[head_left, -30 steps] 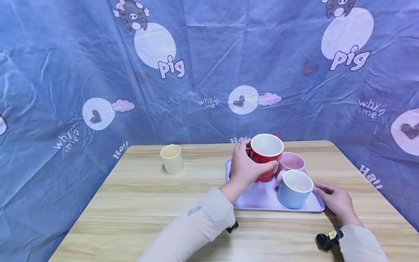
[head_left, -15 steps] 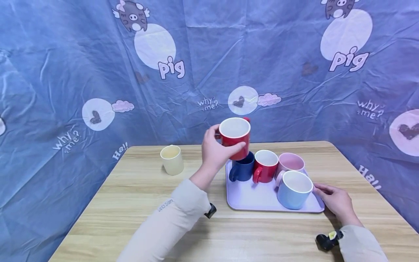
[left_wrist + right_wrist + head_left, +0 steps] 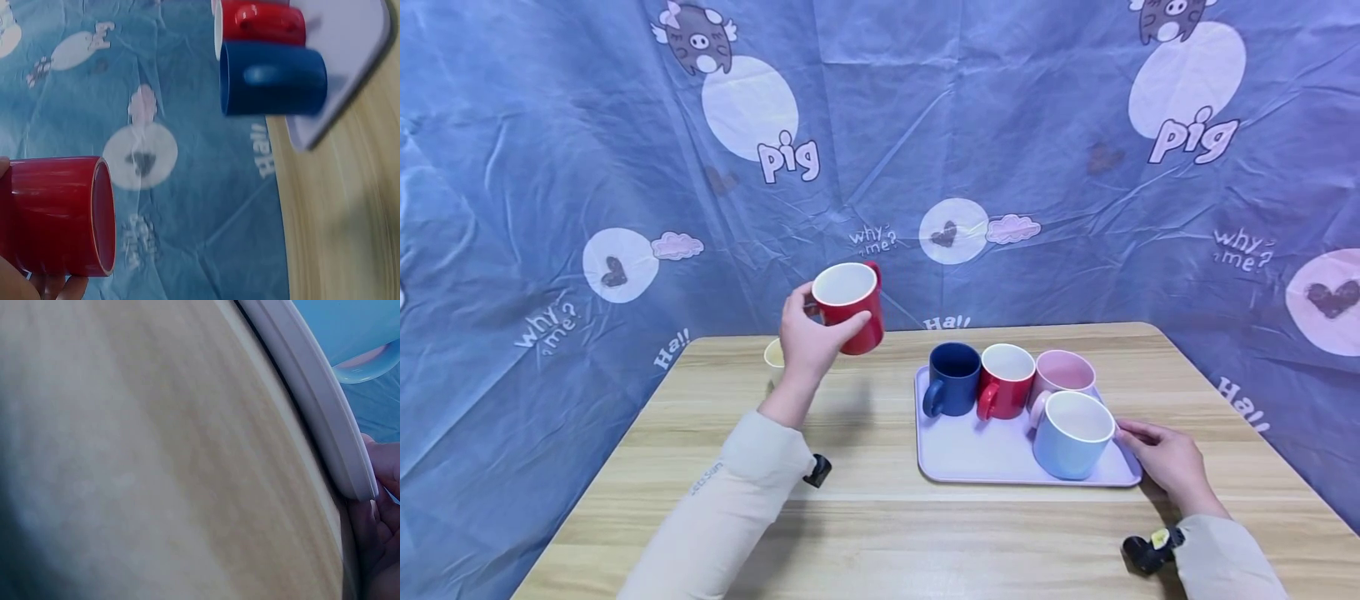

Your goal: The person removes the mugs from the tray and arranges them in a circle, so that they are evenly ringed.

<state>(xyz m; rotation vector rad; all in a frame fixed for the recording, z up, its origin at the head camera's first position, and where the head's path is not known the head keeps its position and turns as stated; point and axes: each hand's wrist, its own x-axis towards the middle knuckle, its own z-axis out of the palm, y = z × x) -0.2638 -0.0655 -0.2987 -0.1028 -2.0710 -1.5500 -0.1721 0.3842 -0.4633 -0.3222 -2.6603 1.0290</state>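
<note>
My left hand grips a red mug with a white inside, up in the air left of the tray. In the left wrist view the same red mug shows its base, fingers curled below it. At the right, my right hand pinches the edge of the lilac tray; in the right wrist view thumb and fingers meet at the tray rim. On the tray stand a navy mug, another red mug, a pink mug and a light blue mug.
A cream mug stands at the back left, mostly hidden behind my left hand. The wooden table ends at a blue printed cloth behind it.
The red mug in my left hand has moved left, away from over the tray, uncovering the navy mug and the other red mug. My right hand stays at the tray edge.
</note>
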